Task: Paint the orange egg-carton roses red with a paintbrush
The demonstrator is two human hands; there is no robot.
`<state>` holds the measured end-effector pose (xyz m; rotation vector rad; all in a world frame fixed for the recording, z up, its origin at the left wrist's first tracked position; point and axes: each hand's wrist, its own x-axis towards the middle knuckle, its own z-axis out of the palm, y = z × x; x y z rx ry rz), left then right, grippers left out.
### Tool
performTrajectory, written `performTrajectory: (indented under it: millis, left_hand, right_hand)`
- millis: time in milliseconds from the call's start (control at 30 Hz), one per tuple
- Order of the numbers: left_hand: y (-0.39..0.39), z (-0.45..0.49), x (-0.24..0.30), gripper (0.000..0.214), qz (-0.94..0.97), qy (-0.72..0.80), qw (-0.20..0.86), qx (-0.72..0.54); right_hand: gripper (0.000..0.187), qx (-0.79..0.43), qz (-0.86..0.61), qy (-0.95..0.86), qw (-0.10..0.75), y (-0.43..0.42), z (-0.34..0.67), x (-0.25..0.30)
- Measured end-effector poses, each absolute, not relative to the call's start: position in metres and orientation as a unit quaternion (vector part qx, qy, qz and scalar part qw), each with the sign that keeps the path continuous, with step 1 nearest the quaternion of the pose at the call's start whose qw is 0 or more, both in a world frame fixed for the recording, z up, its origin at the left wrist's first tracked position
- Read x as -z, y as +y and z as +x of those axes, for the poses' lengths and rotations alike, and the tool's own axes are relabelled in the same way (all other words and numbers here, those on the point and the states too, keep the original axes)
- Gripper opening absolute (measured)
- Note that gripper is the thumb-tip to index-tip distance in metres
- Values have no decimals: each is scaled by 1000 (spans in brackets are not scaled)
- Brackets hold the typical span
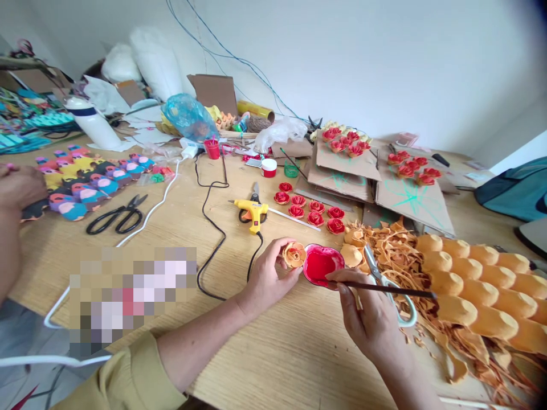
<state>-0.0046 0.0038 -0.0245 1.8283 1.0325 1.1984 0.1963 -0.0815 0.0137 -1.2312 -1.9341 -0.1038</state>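
Note:
My left hand (273, 272) pinches an orange carton flower (294, 255) between thumb and fingers, its layered petals facing up. Just right of it sits a small cup of red paint (322, 264), smeared red inside. In my right hand (371, 319) is a dark-handled paintbrush (384, 288), its tip end reaching over the paint cup's near edge. Behind the cup lie several red-painted flowers (316, 218) in loose rows. A yellow glue gun (253, 215) rests left of them, over black-handled shears (255, 192).
Pale-handled scissors (399, 296) lie among orange scraps (395, 253), beside an orange egg carton (482, 285). Cardboard sheets (342, 185) carry more red flowers. At left are black scissors (117, 216), a painted carton (81, 182), another person's hand (21, 188) and a white cable (160, 202).

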Motion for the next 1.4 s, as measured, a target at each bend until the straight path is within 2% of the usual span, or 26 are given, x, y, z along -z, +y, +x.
performTrajectory:
  millis: [400, 633, 733, 1133, 1400]
  left_hand:
    - [4, -5, 26, 45, 711, 370, 365, -473]
    - [3, -5, 29, 49, 691, 377, 406, -464]
    - [3, -4, 31, 46, 692, 377, 409, -460]
    - [-2, -7, 22, 47, 746, 341, 358, -446]
    - [-2, -7, 22, 49, 767, 306, 340, -449]
  right_hand:
    - [17, -21, -502, -730, 464, -85, 197, -12]
    - [13, -61, -509, -628, 585, -88, 199, -7]
    - [11, -59, -496, -613, 612, -89, 198, -5]
    - [13, -71, -445, -673, 587, -95, 190, -13]
    - [22, -86, -421, -717, 549, -96, 185, -20]
